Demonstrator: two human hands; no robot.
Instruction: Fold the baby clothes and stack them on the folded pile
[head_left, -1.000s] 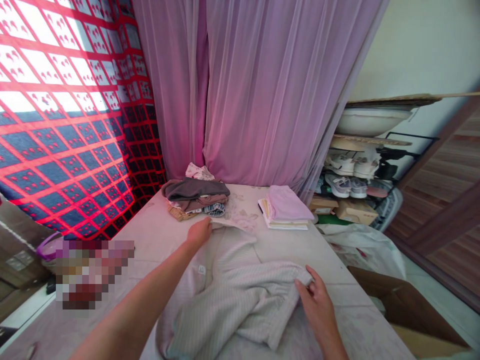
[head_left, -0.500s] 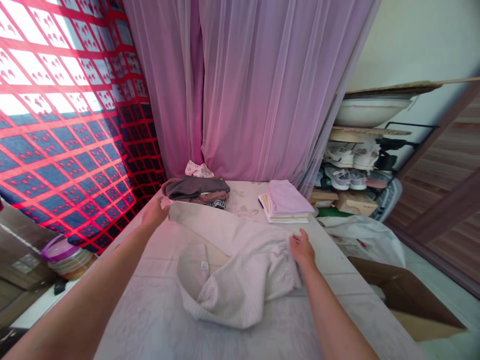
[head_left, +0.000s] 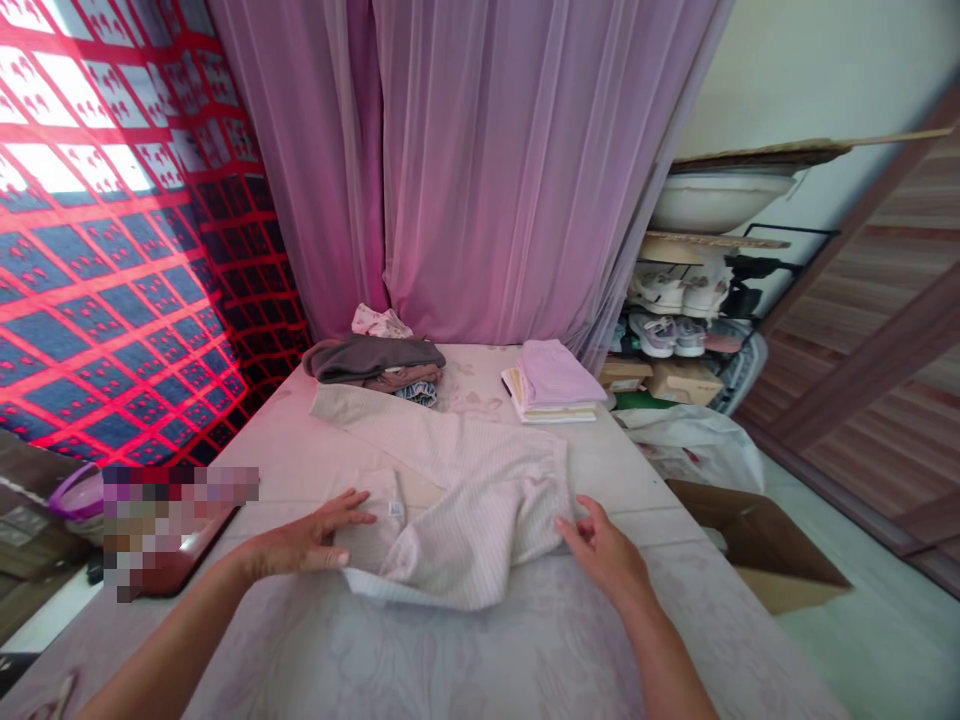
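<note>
A pale cream ribbed garment (head_left: pixel 472 535) lies loosely folded over itself on the bed, a small white label (head_left: pixel 396 509) showing inside its left opening. One long section of it stretches towards the upper left. My left hand (head_left: pixel 315 535) rests at the garment's left edge, with fingers and thumb spread. Beside the right edge is my right hand (head_left: pixel 604 550), its fingers loosely bent and apart, the tips at or touching the cloth. Whether the garment is trousers or a top I cannot tell.
Dark and brown clothes (head_left: pixel 375 362) are heaped at the far left of the bed (head_left: pixel 405 670). A folded pile topped with lilac cloth (head_left: pixel 559 375) sits far right. A cardboard box (head_left: pixel 757 530) and a shoe rack (head_left: pixel 675 300) stand right. Purple curtains (head_left: pixel 480 180) hang behind.
My left hand has let go of the garment's far left end and come nearer, to its left edge by the label. My right hand has moved slightly down along the right edge.
</note>
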